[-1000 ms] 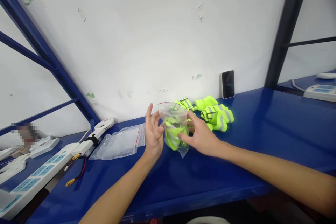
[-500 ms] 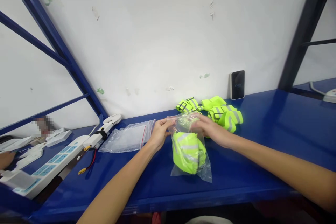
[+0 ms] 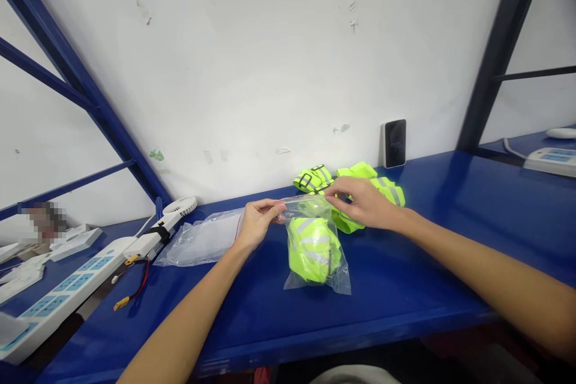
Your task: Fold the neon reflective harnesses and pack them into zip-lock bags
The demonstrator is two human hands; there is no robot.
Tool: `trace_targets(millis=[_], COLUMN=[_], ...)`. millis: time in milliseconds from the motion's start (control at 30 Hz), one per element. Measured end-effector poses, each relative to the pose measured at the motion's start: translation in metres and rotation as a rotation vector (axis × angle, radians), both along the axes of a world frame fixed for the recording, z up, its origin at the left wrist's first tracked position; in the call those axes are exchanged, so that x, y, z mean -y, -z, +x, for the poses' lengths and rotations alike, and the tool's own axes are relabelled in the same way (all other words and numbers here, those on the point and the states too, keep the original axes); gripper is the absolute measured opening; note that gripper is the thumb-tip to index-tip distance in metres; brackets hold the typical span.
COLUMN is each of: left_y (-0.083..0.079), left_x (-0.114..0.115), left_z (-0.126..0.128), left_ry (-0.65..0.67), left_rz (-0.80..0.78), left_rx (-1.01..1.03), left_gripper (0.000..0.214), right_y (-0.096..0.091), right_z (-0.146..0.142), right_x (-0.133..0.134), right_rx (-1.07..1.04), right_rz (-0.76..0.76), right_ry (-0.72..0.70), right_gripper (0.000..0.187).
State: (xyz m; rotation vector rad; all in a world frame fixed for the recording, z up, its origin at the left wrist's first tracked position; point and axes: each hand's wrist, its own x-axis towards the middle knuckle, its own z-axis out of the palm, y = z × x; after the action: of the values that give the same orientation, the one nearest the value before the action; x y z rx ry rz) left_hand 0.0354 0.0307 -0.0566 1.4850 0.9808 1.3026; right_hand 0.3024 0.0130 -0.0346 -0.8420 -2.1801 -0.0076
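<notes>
A clear zip-lock bag (image 3: 342, 279) hangs from both hands over the blue table. Inside it is a bundled neon-yellow reflective strap (image 3: 314, 250) with silver stripes. My left hand (image 3: 260, 223) pinches the bag's top left corner between thumb and fingers. At the top right corner, my right hand (image 3: 360, 199) pinches the bag's edge, thumb and fingertips together. Behind the right hand lie more reflective straps (image 3: 390, 192), partly covered by it. Another such strap with black buckles (image 3: 314, 179) rests near the wall.
Flat clear bags (image 3: 202, 239) lie left of my left hand. Farther left are a white fan (image 3: 180, 206), wires with yellow connectors (image 3: 130, 300) and a long power strip (image 3: 74, 285). A dark-screened device (image 3: 395, 144) leans on the wall. A blurred person is at far left.
My right hand has slid from the bag's middle top to its right corner, and the bag's top is stretched straighter between the hands. The whole view has shifted slightly right.
</notes>
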Motion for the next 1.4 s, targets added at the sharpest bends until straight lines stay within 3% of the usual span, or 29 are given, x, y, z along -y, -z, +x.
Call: trace_targets(millis=[100, 200, 367, 533, 733, 833, 1200, 1400], left_y=[-0.003, -0.003, 0.003, 0.006, 0.008, 0.010, 0.002, 0.001], left_x=[0.007, 0.016, 0.026, 0.031, 0.033, 0.033, 0.038, 0.036], left_z=[0.005, 0.015, 0.027, 0.029, 0.031, 0.032, 0.031, 0.031], left_ry=[0.038, 0.113, 0.224, 0.307, 0.183, 0.182, 0.193, 0.201], left_rz=[0.016, 0.006, -0.063, 0.060, 0.238, 0.304, 0.522, 0.554], left_rx=[-0.033, -0.073, -0.086, -0.137, -0.401, -0.477, -0.604, -0.606], left_gripper=[0.032, 0.032, 0.030, 0.024, 0.024, 0.024, 0.013, 0.013], right_y=[-0.002, -0.005, -0.007, -0.001, 0.006, 0.007, 0.003, 0.000], right_z=[0.001, -0.002, -0.010, -0.017, -0.021, -0.021, -0.018, -0.018], right_x=[0.002, 0.008, 0.018, 0.020, 0.020, 0.020, 0.017, 0.019], right_rx=[0.038, 0.056, 0.120, 0.174, 0.196, 0.193, 0.125, 0.077], right_rz=[0.008, -0.015, -0.144, -0.133, -0.142, -0.135, -0.284, -0.352], right_ry=[0.018, 0.013, -0.029, -0.106, -0.153, -0.160, -0.195, -0.160], right_gripper=[0.012, 0.020, 0.026, 0.023, 0.016, 0.017, 0.014, 0.015])
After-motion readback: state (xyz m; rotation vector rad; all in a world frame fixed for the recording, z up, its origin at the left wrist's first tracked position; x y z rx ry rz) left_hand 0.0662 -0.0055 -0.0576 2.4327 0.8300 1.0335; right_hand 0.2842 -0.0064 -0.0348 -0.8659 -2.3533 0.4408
